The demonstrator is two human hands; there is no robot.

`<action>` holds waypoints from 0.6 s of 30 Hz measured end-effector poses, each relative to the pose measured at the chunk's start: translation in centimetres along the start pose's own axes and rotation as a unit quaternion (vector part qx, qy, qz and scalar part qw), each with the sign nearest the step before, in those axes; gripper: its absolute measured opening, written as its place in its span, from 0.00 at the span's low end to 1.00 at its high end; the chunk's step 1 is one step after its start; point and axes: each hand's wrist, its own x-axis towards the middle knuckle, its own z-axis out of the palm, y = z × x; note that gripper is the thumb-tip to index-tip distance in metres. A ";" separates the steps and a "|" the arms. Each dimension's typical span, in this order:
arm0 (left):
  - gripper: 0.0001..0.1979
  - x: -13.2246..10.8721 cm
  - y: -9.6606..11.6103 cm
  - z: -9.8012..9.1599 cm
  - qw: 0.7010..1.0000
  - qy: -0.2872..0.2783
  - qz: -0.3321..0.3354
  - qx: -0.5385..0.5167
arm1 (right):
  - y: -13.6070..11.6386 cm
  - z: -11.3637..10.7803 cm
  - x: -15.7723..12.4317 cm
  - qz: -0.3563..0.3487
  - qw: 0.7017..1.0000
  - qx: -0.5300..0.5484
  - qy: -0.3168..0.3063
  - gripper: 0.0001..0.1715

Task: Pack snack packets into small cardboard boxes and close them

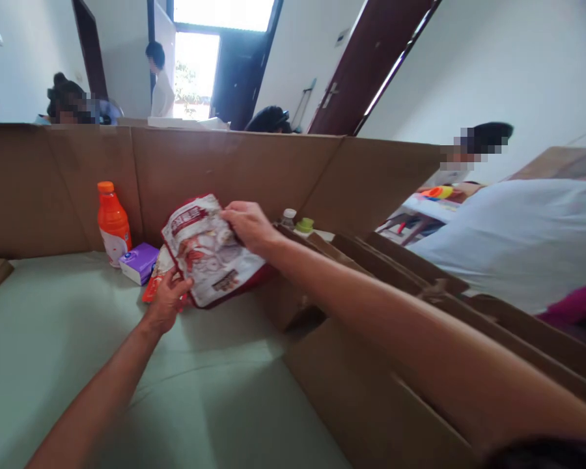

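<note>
A red and white snack bag (206,251) is held above the pale green table (78,339) by both my hands. My left hand (168,298) grips its lower left corner with closed fingers. My right hand (251,226) pinches its upper right edge. Just left of the bag lies a small purple box (139,262), and an orange drink bottle (112,223) stands upright behind that box. An open cardboard box (371,384) sits under my right forearm.
A tall cardboard partition (234,172) walls the back of the table. Two bottle caps, one white (288,214) and one green (304,225), show behind the box flaps. A person in a white shirt (517,234) sits at the right; other people are beyond the partition.
</note>
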 end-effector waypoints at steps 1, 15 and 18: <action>0.31 0.7 0.0 -0.9 1.000 0.022 -0.012 -0.001 | 0.0 1.6 0.5 0.006 1.000 0.012 -0.008 0.13; 0.35 5.0 0.4 -5.4 0.918 0.198 0.021 0.342 | 4.8 -22.5 -9.6 0.134 0.976 -0.151 0.086 0.08; 0.37 4.7 -0.5 -5.6 0.886 0.200 0.024 0.417 | 8.4 -26.6 -13.4 0.201 0.951 -0.212 0.102 0.11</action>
